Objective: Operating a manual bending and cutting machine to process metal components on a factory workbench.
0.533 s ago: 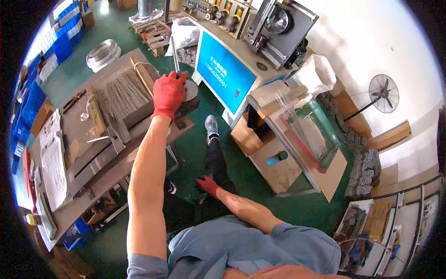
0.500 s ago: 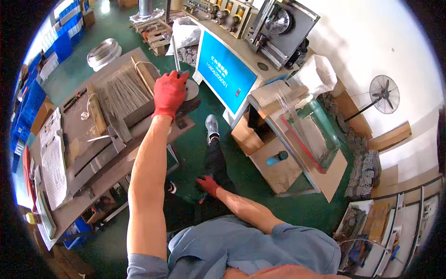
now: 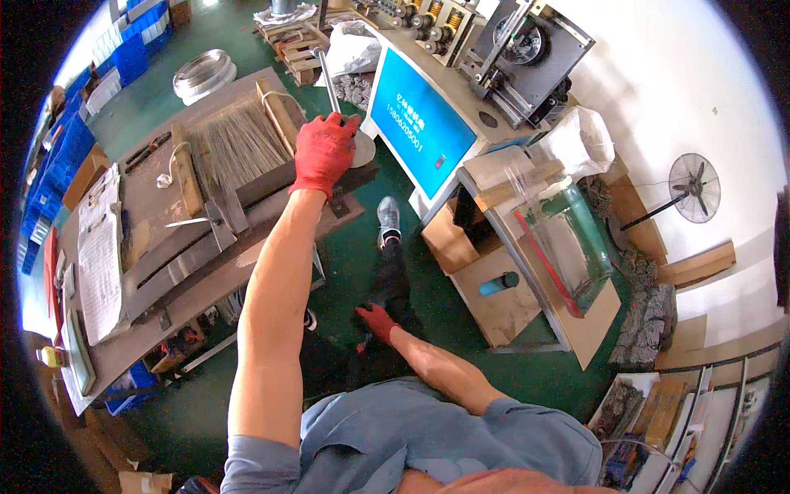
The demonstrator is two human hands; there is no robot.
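My left hand (image 3: 325, 152), in a red work glove, reaches out over the right edge of the workbench (image 3: 247, 284) with its fingers curled. Behind it runs an upright metal rod (image 3: 328, 82), and part of a round metal disc (image 3: 364, 151) shows beside it. What the fingers close on, if anything, is hidden. Nearest on the bench lies a bundle of thin straight wires (image 3: 239, 138) between two wooden bars (image 3: 188, 177). Low by my leg hangs my right hand (image 3: 379, 322), gloved in red, its fingers loosely apart with nothing visible in them.
A beige machine with a blue panel (image 3: 420, 123) stands ahead to the right. Near it is a wooden stand (image 3: 502, 309) with a blue bottle (image 3: 499, 284) and a glass-like sheet (image 3: 568, 243) on top. A paper sheet (image 3: 99, 263) and pliers (image 3: 148, 154) lie on the bench.
The whole view has shifted, so bench and machine sit further right in the picture. My left hand keeps its place by the rod and disc. My right hand has barely moved.
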